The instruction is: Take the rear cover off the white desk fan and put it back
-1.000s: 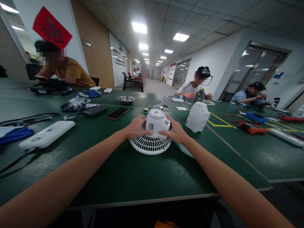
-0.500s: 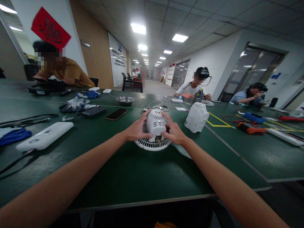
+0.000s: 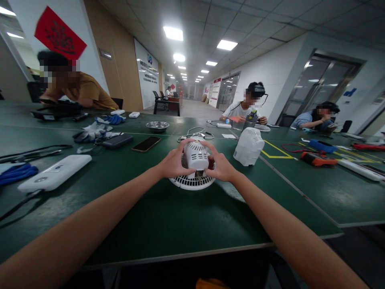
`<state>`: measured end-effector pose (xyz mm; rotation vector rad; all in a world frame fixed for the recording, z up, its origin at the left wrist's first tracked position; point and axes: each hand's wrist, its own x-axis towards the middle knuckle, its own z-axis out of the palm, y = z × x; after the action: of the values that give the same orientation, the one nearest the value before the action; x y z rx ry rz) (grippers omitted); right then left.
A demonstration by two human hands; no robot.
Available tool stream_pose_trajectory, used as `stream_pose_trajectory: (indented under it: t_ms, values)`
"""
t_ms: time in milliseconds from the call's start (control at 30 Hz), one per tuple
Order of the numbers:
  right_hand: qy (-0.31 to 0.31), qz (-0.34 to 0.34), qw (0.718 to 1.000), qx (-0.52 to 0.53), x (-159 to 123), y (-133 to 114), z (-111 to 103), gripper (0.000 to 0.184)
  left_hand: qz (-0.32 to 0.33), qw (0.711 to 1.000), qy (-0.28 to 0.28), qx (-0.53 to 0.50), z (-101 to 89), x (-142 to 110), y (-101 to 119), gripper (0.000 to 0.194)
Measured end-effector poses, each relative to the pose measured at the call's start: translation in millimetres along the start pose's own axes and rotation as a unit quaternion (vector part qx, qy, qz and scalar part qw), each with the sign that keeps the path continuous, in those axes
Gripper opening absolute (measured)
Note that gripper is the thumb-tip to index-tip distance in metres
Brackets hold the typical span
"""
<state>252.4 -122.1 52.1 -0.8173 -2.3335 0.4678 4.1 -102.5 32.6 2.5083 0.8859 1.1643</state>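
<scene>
A white slotted motor cover (image 3: 197, 155) sits over the middle of a round white fan grille (image 3: 192, 184), which lies flat on the green table. My left hand (image 3: 174, 162) grips the cover's left side, thumb at its lower front edge and fingers toward the top. From the right, my right hand (image 3: 221, 164) holds it the same way. Under the cover's front edge a dark gap shows; the parts inside are hard to make out. A white cable (image 3: 195, 132) lies behind the grille. A second white plastic housing (image 3: 248, 147) stands to the right.
To the left lie a phone (image 3: 146, 144), a dark power bank (image 3: 118, 141), gloves (image 3: 94, 132) and a white device (image 3: 56, 172). A metal bowl (image 3: 157, 126) stands farther back. An orange multimeter (image 3: 319, 159) lies at right. Several people sit across the table.
The motor cover looks tipped slightly, its slotted front now facing me more. Both hands stay on it, with small finger shifts. The camera view has moved a little.
</scene>
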Motion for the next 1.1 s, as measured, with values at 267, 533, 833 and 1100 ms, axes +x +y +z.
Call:
stream_pose_trajectory:
  t_ms: [267,533,833,1100]
  values:
    - [-0.013,-0.001,1.0,-0.015,1,0,-1,0.091,0.011,0.998,-0.04,-0.04,-6.4,1,-7,0.111]
    - [-0.013,0.003,1.0,-0.013,2,0,-1,0.09,0.062,0.996,-0.057,-0.029,-9.3,4,-16,0.122]
    - [-0.018,-0.005,1.0,0.0,2,-1,-4,0.085,0.025,0.998,-0.049,-0.001,-10.7,0,-15,0.123]
    - [0.075,0.01,0.994,-0.084,3,-6,10,0.098,-0.014,0.998,0.016,0.052,0.9,-3,-12,0.112]
